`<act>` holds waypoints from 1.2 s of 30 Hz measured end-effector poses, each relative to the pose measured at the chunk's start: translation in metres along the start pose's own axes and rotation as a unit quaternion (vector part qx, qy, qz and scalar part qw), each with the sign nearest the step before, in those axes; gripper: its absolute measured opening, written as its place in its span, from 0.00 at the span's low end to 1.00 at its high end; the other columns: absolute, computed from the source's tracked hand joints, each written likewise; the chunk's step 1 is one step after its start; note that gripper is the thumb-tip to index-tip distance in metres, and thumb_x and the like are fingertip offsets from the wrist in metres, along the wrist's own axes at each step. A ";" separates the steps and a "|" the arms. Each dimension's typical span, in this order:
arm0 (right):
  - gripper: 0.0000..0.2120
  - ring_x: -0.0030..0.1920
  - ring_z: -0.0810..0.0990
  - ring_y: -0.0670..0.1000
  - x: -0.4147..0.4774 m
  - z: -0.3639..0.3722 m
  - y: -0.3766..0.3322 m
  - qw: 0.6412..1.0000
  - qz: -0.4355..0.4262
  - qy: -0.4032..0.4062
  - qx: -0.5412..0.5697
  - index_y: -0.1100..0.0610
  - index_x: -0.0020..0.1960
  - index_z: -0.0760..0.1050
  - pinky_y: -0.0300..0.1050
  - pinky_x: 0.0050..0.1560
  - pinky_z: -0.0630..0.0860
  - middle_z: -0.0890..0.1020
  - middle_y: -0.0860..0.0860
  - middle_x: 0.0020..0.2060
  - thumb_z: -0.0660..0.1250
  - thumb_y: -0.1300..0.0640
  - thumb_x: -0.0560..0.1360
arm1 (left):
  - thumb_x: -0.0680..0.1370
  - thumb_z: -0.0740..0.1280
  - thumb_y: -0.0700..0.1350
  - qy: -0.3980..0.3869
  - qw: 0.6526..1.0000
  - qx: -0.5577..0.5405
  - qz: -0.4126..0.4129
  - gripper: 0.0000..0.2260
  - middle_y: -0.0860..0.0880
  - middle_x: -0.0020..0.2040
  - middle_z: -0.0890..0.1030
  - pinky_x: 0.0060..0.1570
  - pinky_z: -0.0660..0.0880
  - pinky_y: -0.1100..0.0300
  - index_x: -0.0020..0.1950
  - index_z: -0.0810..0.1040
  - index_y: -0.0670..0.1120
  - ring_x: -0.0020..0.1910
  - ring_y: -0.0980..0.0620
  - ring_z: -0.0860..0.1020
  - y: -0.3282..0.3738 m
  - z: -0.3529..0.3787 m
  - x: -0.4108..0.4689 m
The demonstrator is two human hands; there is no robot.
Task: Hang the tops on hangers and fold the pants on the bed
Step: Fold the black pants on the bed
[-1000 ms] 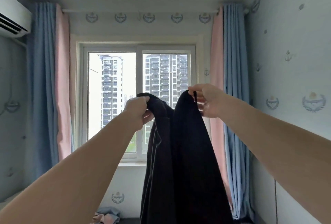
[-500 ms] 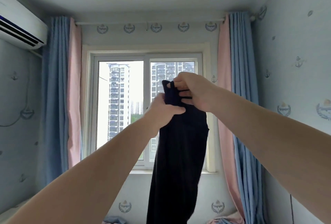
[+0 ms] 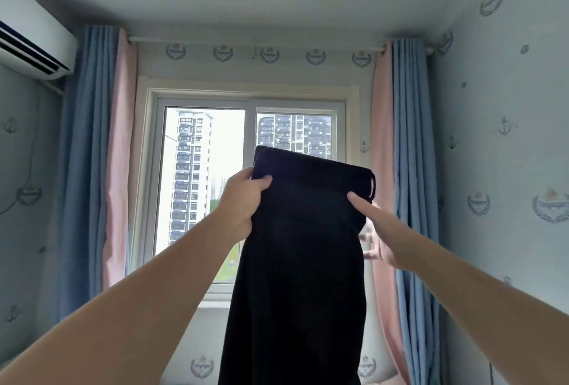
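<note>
A pair of black pants (image 3: 301, 255) hangs in the air in front of the window, held up at arm's length with the waistband on top and the legs folded together, dropping out of the bottom of the view. My left hand (image 3: 241, 203) grips the left side just under the waistband, thumb on the front. My right hand (image 3: 374, 224) pinches the right side, thumb on the front and the fingers behind the cloth. No hanger, top or bed surface is in view.
A window (image 3: 249, 187) with blue and pink curtains (image 3: 95, 169) fills the far wall. An air conditioner (image 3: 30, 43) hangs high on the left wall. The patterned right wall (image 3: 508, 169) stands close by.
My hands came together at the top of the pants, then moved apart along the waistband. The pants now hang flat with the legs doubled.
</note>
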State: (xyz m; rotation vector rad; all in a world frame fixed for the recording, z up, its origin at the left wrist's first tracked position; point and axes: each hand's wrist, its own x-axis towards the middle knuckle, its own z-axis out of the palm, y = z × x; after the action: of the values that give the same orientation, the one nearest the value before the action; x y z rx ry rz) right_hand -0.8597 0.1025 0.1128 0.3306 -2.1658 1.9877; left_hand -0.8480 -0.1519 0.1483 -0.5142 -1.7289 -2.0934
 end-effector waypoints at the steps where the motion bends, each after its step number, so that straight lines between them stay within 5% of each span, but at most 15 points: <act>1: 0.45 0.69 0.74 0.56 -0.001 0.004 0.007 0.993 0.042 -0.099 0.041 0.42 0.76 0.62 0.63 0.66 0.72 0.71 0.51 0.74 0.74 0.29 0.65 | 0.82 0.64 0.40 -0.015 1.000 -0.014 -0.011 0.09 0.45 0.52 0.86 0.50 0.82 0.48 0.58 0.82 0.47 0.51 0.44 0.85 0.001 -0.008 0.002; 2: 0.40 0.68 0.76 0.57 -0.002 0.010 0.013 0.982 0.055 -0.170 0.062 0.44 0.74 0.68 0.61 0.67 0.73 0.75 0.51 0.71 0.73 0.30 0.67 | 0.82 0.64 0.40 -0.030 0.999 -0.025 -0.023 0.09 0.46 0.52 0.86 0.48 0.82 0.50 0.58 0.82 0.47 0.51 0.44 0.85 0.002 -0.016 0.004; 4: 0.32 0.66 0.78 0.58 -0.001 0.028 0.014 0.976 0.037 -0.189 0.099 0.50 0.70 0.75 0.57 0.63 0.77 0.79 0.53 0.67 0.74 0.37 0.70 | 0.82 0.64 0.41 -0.048 0.997 -0.031 -0.047 0.09 0.46 0.51 0.86 0.46 0.82 0.51 0.57 0.82 0.47 0.49 0.45 0.86 0.005 -0.035 0.008; 8: 0.21 0.55 0.85 0.59 0.005 0.071 -0.008 0.990 -0.014 -0.044 0.134 0.59 0.63 0.79 0.52 0.48 0.84 0.85 0.57 0.56 0.74 0.51 0.73 | 0.81 0.65 0.40 -0.031 0.998 0.001 -0.062 0.08 0.45 0.50 0.87 0.41 0.81 0.54 0.56 0.82 0.47 0.46 0.46 0.86 0.011 -0.084 0.018; 11: 0.14 0.50 0.86 0.60 0.011 0.105 -0.033 0.993 -0.049 0.082 0.065 0.60 0.59 0.80 0.57 0.52 0.83 0.87 0.57 0.50 0.72 0.55 0.76 | 0.81 0.63 0.37 0.006 0.996 0.082 -0.031 0.09 0.45 0.52 0.86 0.47 0.80 0.54 0.56 0.82 0.46 0.51 0.44 0.84 0.015 -0.116 0.027; 15: 0.06 0.44 0.86 0.55 0.009 0.155 -0.061 0.986 -0.090 0.141 0.011 0.56 0.53 0.80 0.47 0.38 0.82 0.86 0.54 0.47 0.71 0.55 0.78 | 0.81 0.62 0.39 0.043 0.990 0.136 -0.012 0.07 0.42 0.54 0.83 0.56 0.79 0.46 0.56 0.79 0.45 0.54 0.41 0.81 0.026 -0.148 0.033; 18: 0.07 0.46 0.84 0.55 0.006 0.185 -0.079 0.981 -0.116 0.157 -0.008 0.56 0.54 0.79 0.45 0.38 0.79 0.85 0.53 0.48 0.70 0.54 0.79 | 0.82 0.63 0.42 0.064 0.988 0.139 0.009 0.08 0.42 0.54 0.82 0.60 0.77 0.42 0.58 0.78 0.43 0.54 0.41 0.80 0.040 -0.170 0.037; 25: 0.04 0.47 0.82 0.52 -0.025 0.236 -0.119 0.972 -0.145 0.184 -0.034 0.53 0.50 0.77 0.42 0.35 0.75 0.83 0.52 0.48 0.69 0.53 0.79 | 0.82 0.61 0.44 0.082 0.981 0.157 0.078 0.08 0.45 0.51 0.81 0.53 0.77 0.49 0.57 0.77 0.43 0.47 0.47 0.79 0.080 -0.212 0.022; 36: 0.04 0.45 0.84 0.51 -0.152 0.282 -0.160 0.969 -0.180 0.168 -0.035 0.54 0.49 0.79 0.37 0.33 0.78 0.85 0.53 0.49 0.71 0.53 0.78 | 0.81 0.62 0.46 0.095 0.970 0.181 0.131 0.08 0.44 0.50 0.81 0.54 0.78 0.44 0.55 0.76 0.44 0.49 0.43 0.80 0.155 -0.261 -0.096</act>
State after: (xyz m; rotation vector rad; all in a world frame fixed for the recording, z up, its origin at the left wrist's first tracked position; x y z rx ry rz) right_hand -0.6636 -0.1854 0.1979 0.3222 -1.8115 1.6302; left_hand -0.6981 -0.4305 0.1842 -0.3934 -1.7663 -1.5472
